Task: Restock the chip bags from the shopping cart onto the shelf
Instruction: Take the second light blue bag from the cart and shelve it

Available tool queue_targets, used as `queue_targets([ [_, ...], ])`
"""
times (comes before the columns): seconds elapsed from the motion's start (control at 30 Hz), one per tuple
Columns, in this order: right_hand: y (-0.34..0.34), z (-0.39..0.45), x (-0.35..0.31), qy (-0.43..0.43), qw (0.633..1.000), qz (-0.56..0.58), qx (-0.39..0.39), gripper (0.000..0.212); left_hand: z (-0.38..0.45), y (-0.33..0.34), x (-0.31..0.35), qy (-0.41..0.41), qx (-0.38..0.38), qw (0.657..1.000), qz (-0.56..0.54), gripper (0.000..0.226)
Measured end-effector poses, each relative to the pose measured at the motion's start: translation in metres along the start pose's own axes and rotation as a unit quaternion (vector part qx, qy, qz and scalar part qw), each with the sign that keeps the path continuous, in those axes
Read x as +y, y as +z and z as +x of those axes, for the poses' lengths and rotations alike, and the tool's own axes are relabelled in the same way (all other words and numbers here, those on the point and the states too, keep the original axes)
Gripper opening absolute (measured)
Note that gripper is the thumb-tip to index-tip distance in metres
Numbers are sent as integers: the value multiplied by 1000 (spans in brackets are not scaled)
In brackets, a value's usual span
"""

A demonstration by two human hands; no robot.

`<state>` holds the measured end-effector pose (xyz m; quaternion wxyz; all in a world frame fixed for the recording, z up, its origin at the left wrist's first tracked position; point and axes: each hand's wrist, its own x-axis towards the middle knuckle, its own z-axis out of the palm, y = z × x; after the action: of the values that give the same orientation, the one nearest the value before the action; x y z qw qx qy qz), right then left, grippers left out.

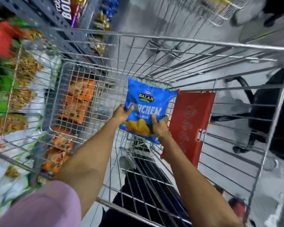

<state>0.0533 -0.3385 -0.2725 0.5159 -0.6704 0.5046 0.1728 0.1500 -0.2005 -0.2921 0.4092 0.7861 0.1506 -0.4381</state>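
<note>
A blue chip bag [146,102] with a yellow logo hangs inside the wire shopping cart [170,41], held upright by both hands. My left hand [121,113] grips its left edge. My right hand [160,126] grips its lower right part, fingers over the picture of chips. Apart from this bag I see no other bags in the cart's basket. The shelf [20,89] stands to the left, blurred, with orange, red and green snack bags behind wire racks.
A red plastic flap [190,122] hangs on the cart's right side. A wire basket [75,99] of orange packets [77,102] stands between shelf and cart. Grey floor and a dark wheeled object [269,115] lie to the right.
</note>
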Motion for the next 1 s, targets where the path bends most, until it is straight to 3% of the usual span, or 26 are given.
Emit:
queue_targets([
  [0.13,-3,-8,2,6,999,43,-8,55,-5,-13,-5,-18,20,999,-31,31],
  [0.23,-1,-19,-2,-21,997,71,-8,50,-16,-25,-3,2,38,998,-59,21],
  [0.43,-6,-49,-28,-117,991,62,-13,45,-55,-63,14,67,58,994,-68,37],
  [0.6,-16,-88,-73,-217,972,62,-65,38,-117,-108,31,139,125,981,-46,29],
  [0.77,-31,-139,-142,-351,918,106,-151,32,-216,-164,59,232,252,938,-45,35],
  [0.87,-43,-192,-190,-419,879,130,-185,22,-289,-197,80,309,322,893,-61,38],
  [0.97,-53,-255,-239,-497,829,154,-206,23,-366,-225,98,346,379,855,-70,20],
  [1.0,-56,-278,-255,-522,810,157,-214,21,-388,-235,103,361,402,839,-67,28],
])
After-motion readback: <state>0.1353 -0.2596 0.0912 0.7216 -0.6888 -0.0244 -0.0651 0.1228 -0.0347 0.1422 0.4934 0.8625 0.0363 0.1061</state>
